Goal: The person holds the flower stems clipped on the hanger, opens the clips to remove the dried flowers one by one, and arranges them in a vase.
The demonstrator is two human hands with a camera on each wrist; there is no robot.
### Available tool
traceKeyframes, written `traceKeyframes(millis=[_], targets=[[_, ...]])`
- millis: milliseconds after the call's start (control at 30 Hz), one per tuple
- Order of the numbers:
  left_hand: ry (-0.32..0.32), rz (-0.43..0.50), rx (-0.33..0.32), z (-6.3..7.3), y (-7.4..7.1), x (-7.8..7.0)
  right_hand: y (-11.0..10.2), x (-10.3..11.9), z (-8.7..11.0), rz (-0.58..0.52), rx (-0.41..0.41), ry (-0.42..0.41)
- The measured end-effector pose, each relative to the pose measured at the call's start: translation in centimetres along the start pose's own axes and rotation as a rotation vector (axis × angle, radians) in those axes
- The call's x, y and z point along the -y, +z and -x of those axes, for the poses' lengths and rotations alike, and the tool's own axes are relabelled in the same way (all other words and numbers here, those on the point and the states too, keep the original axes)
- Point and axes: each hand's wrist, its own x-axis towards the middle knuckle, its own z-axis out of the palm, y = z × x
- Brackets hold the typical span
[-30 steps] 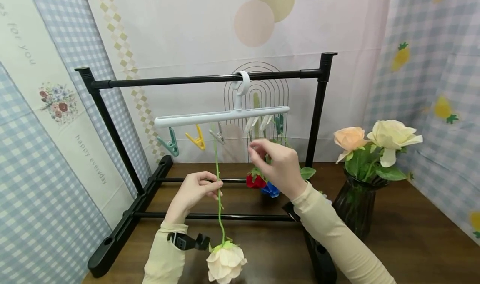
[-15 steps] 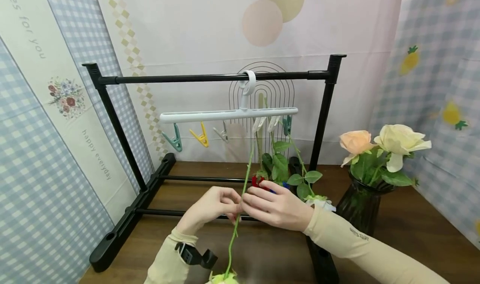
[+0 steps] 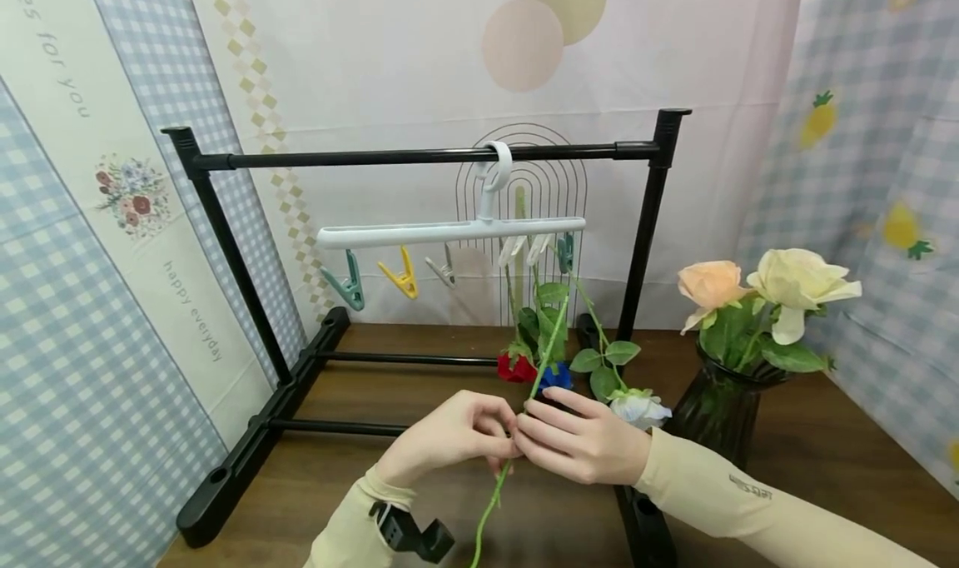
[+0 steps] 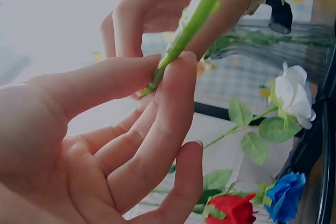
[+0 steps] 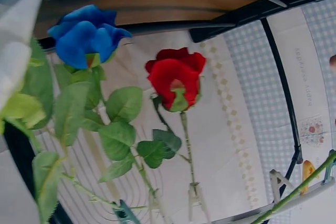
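Observation:
My left hand (image 3: 453,436) pinches the green stem (image 3: 550,343) of a rose between thumb and index finger. The rose's bloom is below the head view's edge. My right hand (image 3: 588,441) meets the left at the stem, its fingertips against it and its thumb hidden in the head view. In the left wrist view the stem slants past both hands. Behind them, a white clip hanger (image 3: 400,234) carries a red rose (image 5: 176,74), a blue rose (image 5: 86,35) and a white rose (image 4: 294,95), all hanging head down from clips on its right half.
The hanger hooks over a black rack (image 3: 337,158) on a brown table. A green clip (image 3: 345,283), a yellow clip (image 3: 400,274) and a grey clip (image 3: 442,268) hang at its left, holding nothing. At right stands a dark glass vase (image 3: 712,410) with peach and cream roses.
My right hand has come down from near the clips to the stem beside my left hand. Both hands have moved right and lower, and the rose's bloom has left the head view.

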Motion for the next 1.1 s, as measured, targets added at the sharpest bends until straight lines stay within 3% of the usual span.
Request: traceKeyframes(millis=[233,533,667,767,1000,1100], targets=[[0.026,-0.009,0.024,-1.0,1.7,0.0,-1.2,-0.3,1.4,0.014,0.006,-0.011],[0.070,0.069,0.132,-1.9,2.5,-0.5,-2.7,-1.0,2.6,0.058,-0.038,-0.007],[0.113,0.174,0.240,-2.4,2.0,-0.4,-3.4,-1.7,1.9,0.054,-0.137,0.044],[0.126,0.264,0.284,-3.2,1.9,-0.1,-3.8,-2.6,1.2,0.057,-0.230,0.095],[0.095,0.339,0.261,-6.3,3.1,0.7,-4.1,-4.9,0.8,0.125,-0.433,0.284],[0.070,0.357,0.248,-7.4,4.1,1.1,-4.2,-5.9,0.2,0.148,-0.557,0.378]])
